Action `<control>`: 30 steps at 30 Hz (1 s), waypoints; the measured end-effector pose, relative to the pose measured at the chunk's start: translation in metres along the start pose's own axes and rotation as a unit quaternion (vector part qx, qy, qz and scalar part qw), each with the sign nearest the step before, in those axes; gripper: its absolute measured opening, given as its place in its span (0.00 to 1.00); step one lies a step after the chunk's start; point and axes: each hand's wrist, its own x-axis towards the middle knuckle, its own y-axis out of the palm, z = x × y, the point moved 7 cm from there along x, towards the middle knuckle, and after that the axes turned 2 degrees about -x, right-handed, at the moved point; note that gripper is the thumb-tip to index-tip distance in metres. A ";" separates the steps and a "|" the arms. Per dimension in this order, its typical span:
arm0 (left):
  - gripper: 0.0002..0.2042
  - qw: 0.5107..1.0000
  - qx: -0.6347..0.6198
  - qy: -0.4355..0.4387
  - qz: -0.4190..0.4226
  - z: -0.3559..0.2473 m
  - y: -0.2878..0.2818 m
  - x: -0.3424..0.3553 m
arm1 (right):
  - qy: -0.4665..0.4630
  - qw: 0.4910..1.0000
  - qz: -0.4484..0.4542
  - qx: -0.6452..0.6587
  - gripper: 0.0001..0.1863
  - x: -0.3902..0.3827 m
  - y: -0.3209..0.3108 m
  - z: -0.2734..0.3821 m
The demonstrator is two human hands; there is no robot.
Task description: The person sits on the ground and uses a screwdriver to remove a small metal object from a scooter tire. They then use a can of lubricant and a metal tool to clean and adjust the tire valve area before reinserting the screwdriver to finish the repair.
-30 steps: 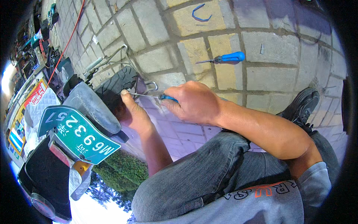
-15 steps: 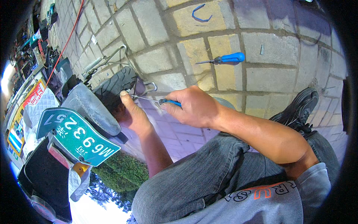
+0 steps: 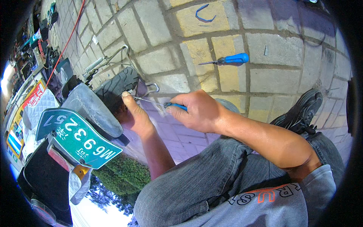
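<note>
A black treaded tyre (image 3: 120,84) sits at the back of a scooter on my left. My left hand (image 3: 137,117) is against its near side, thumb up by the tread and the other fingers hidden; it seems to grip the tyre. My right hand (image 3: 198,111) is closed round the blue handle of a screwdriver-like tool (image 3: 176,106). This tool's thin metal shaft runs left to the tyre beside my left thumb; its tip cannot be made out. Beyond my hands, a second blue-handled tool (image 3: 235,58) with a thin dark shaft lies on the paving.
Left of my hands are the scooter's grey mudguard (image 3: 92,109) and green number plate (image 3: 78,137). A kickstand with a spring (image 3: 94,65) extends past the tyre. A bent blue strip (image 3: 198,14) lies on the paving bricks. My black shoe (image 3: 300,109) is at right.
My right hand has shifted slightly to the right and nearer me, with the blue-handled tool in it. My left hand stays at the tyre.
</note>
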 end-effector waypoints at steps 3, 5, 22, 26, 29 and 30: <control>0.19 1.000 0.017 -0.017 0.013 0.000 0.000 0.000 | 0.037 0.998 0.042 0.036 0.15 0.001 0.004 -0.006; 0.19 1.000 0.021 -0.019 0.014 -0.006 0.001 -0.001 | 0.028 0.998 0.037 0.034 0.16 0.000 0.004 -0.005; 0.21 0.999 -0.025 0.035 0.003 -0.004 0.002 -0.001 | -0.020 0.999 -0.027 0.033 0.16 -0.008 0.001 0.000; 0.22 1.000 0.003 0.006 0.014 -0.002 0.000 0.000 | -0.014 0.998 -0.030 0.061 0.15 -0.010 0.002 0.000; 0.21 0.999 0.015 0.035 0.004 -0.007 0.002 0.000 | 0.003 0.999 0.003 0.038 0.14 -0.011 0.002 -0.001; 0.20 0.998 0.012 0.060 -0.007 -0.011 0.002 -0.001 | 0.008 1.000 0.019 0.023 0.15 -0.011 0.003 -0.002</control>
